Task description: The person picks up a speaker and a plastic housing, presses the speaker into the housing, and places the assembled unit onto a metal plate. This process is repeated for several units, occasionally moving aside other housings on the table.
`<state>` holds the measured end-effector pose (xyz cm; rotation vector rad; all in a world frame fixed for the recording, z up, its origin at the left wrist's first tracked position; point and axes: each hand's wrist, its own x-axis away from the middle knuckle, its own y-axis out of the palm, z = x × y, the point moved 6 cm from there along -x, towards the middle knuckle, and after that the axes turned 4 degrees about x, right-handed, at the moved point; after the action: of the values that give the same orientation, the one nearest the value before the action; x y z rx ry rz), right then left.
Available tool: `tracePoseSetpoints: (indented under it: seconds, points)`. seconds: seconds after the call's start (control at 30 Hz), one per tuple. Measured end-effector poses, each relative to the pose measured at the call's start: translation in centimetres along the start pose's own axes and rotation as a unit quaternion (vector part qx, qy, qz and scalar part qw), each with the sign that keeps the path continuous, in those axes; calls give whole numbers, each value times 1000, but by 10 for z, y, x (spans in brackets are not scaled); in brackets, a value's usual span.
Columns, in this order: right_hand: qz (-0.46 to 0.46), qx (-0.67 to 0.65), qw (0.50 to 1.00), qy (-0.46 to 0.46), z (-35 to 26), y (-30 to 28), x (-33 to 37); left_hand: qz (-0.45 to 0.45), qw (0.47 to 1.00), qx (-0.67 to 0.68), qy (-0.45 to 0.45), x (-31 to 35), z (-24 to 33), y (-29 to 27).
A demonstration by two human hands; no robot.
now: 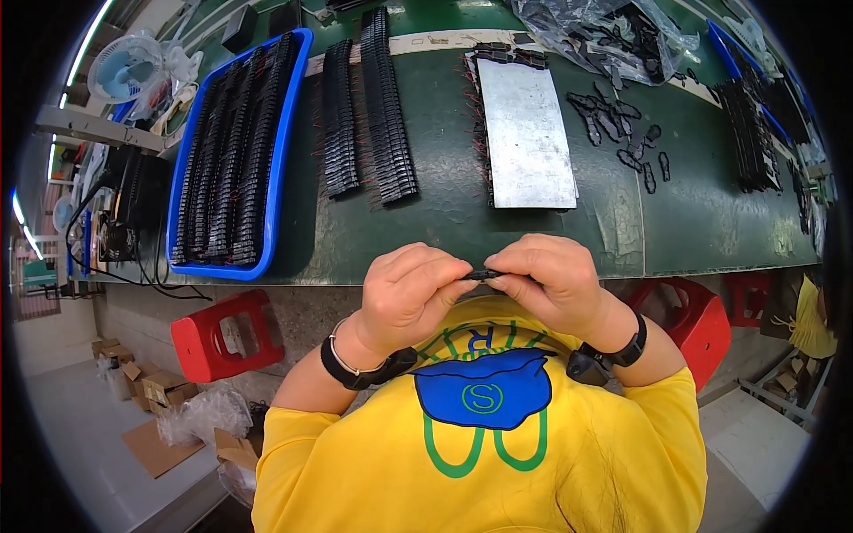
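Observation:
Close to the table's front edge, my left hand (410,293) and my right hand (553,280) meet at the fingertips. Between them they pinch a small black plastic part (481,274), mostly hidden by the thumbs and fingers. Straight ahead on the green table lies a flat silvery sheet (526,133), with black parts and thin red wires showing along its left and far edges. To its right, loose black elongated pieces (613,120) are scattered. Two long rows of black parts, a shorter row (339,124) and a longer row (386,115), lie left of the sheet with red wires sticking out.
A blue tray (283,178) packed with rows of black parts stands at the left. A clear plastic bag (591,40) of black pieces lies at the back. Another blue tray (742,53) is at far right. Red stools (227,336) flank me below the table edge.

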<state>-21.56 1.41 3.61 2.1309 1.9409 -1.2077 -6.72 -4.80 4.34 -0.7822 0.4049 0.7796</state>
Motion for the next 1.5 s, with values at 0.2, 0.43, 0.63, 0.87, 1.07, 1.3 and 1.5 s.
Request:
tracePoseSetpoints:
  seconds: [0.2, 0.43, 0.63, 0.87, 1.07, 1.3, 1.5]
  points:
    - [0, 31, 998, -45, -2, 2, 3, -37, 999, -32, 2, -8, 3, -1]
    - [-12, 19, 1000, -19, 3, 15, 2, -37, 999, -23, -29, 5, 0, -7]
    - [-37, 51, 997, 37, 5, 25, -3, -34, 995, -33, -84, 10, -8, -12]
    - [-28, 63, 997, 45, 4, 16, -4, -25, 991, -117, -61, 12, -16, -24]
    - [-48, 89, 995, -8, -3, -9, -2, 19, 980, -157, -121, 11, -41, -44]
    - [-29, 114, 993, -15, -10, -27, -6, 62, 964, -199, -168, 17, -56, -82]
    - [-25, 123, 992, -20, -11, -30, -14, 74, 940, -309, -122, 19, -59, -84]
